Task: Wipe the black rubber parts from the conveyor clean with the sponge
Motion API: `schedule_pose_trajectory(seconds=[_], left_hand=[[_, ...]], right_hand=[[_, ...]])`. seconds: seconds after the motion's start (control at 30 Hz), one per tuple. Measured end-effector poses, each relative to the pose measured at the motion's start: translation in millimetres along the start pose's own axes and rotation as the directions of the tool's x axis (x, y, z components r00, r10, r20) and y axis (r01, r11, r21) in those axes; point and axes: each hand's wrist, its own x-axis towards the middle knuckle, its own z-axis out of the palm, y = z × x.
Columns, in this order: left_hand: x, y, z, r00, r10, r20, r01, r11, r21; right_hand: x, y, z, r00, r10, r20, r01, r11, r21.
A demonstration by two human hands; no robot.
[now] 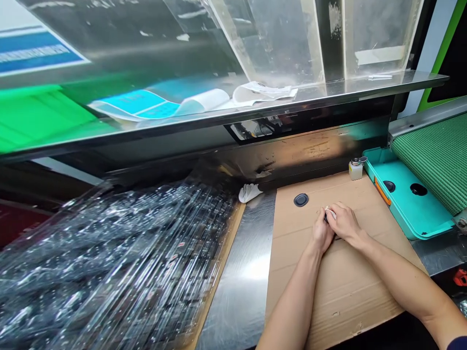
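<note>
My two hands meet above the cardboard sheet [302, 272]. My left hand [321, 233] is closed around a small black part [326, 217], mostly hidden by the fingers. My right hand [345, 222] presses a bit of white cloth [330, 212] against that part. A flat black disc-shaped piece [301, 200] lies on the cardboard, to the left of the hands. At the cardboard's far edge stands a small white bottle [355, 170] with a metal top.
To the right, a teal tray [412, 221] holds black round pieces, partly under a green conveyor belt [434, 146]. Stacked clear plastic trays [127, 262] fill the left. A crumpled white cloth [249, 193] lies behind the metal tabletop [241, 282]. A metal shelf [339, 90] overhangs the back.
</note>
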Motion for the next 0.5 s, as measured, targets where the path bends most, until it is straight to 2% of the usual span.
schedule_pose_trajectory(seconds=[0.07,0.17,0.23,0.37,0.5], left_hand=[[-2,1,0.3,0.999,-0.020,0.039,0.021,0.999,-0.025],[-4,9,-2.2,0.999,-0.030,0.025,0.031,0.998,-0.048],[-3,13,-3.5,1.000,-0.021,0.014,0.021,0.998,-0.055],[-1,11,-3.1,1.000,-0.006,-0.003,0.005,0.997,-0.083],[1,9,-3.4,1.000,-0.006,0.000,0.006,0.995,-0.098]], right_hand=[[-2,0,1,0.997,-0.064,0.039,0.065,0.998,-0.012],[-2,5,-5,0.953,-0.179,0.245,0.192,0.981,-0.031],[0,10,-11,0.932,-0.174,0.317,0.208,0.975,-0.077],[4,17,-17,0.989,0.006,0.150,0.027,0.975,-0.220],[4,16,-14,0.979,-0.040,0.200,0.080,0.978,-0.194]])
